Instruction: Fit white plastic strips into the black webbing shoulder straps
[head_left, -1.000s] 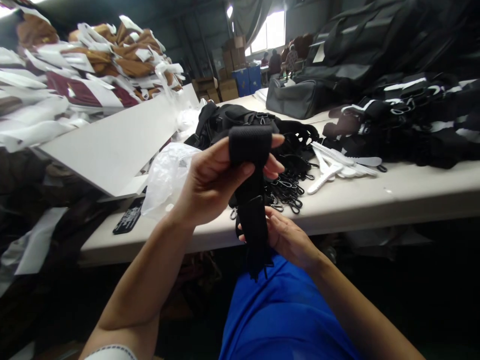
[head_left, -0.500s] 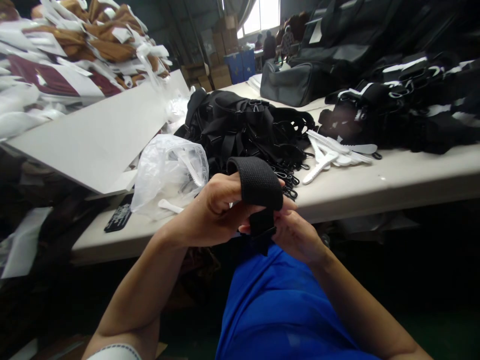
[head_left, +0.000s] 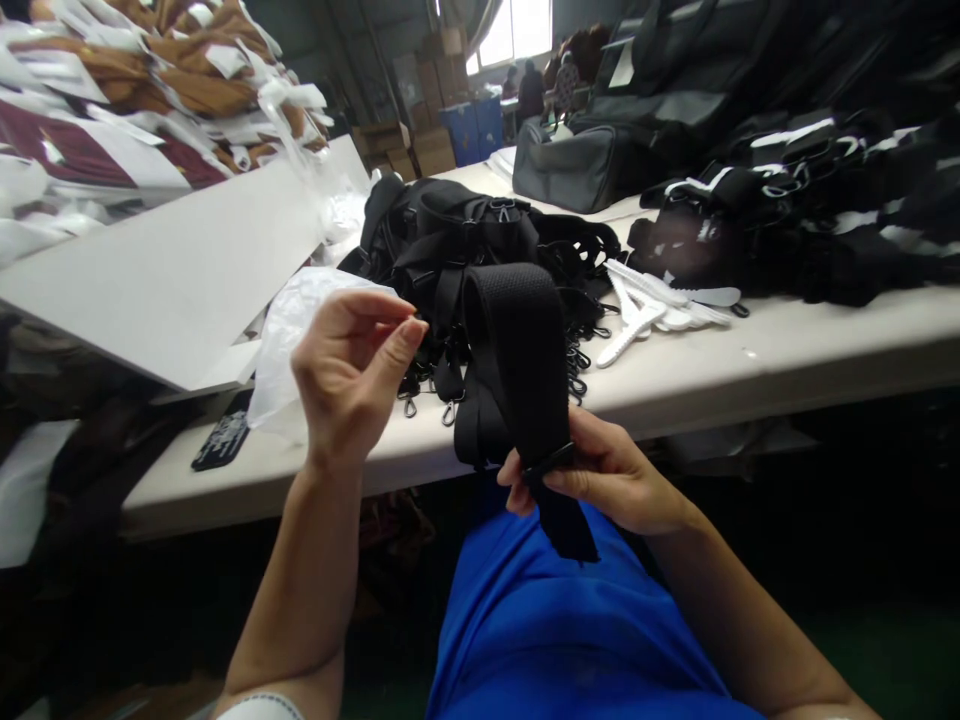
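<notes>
A looped black webbing strap [head_left: 529,350] stands up from my right hand [head_left: 611,470], whose fingers and thumb are closed on it at a dark slider buckle [head_left: 550,463]. The strap's loose end hangs below the buckle, over the blue clothing. My left hand [head_left: 349,370] is raised to the left of the strap, apart from it, with thumb and fingertips pinched together; whatever is between them is too small to make out. Behind both hands lies a heap of black straps [head_left: 450,235] with metal snap hooks [head_left: 448,412] along its near edge.
White toothed plastic pieces [head_left: 637,310] lie right of the heap. A clear plastic bag [head_left: 289,340] and a black phone-like object [head_left: 223,435] are at left, near a white board [head_left: 172,270]. Black bags [head_left: 570,165] and more straps [head_left: 780,220] stand farther back on the table [head_left: 810,360].
My left hand has come off the strap and moved left and up into a pinch. The strap's loop stands taller, and my right hand now grips it at the buckle.
</notes>
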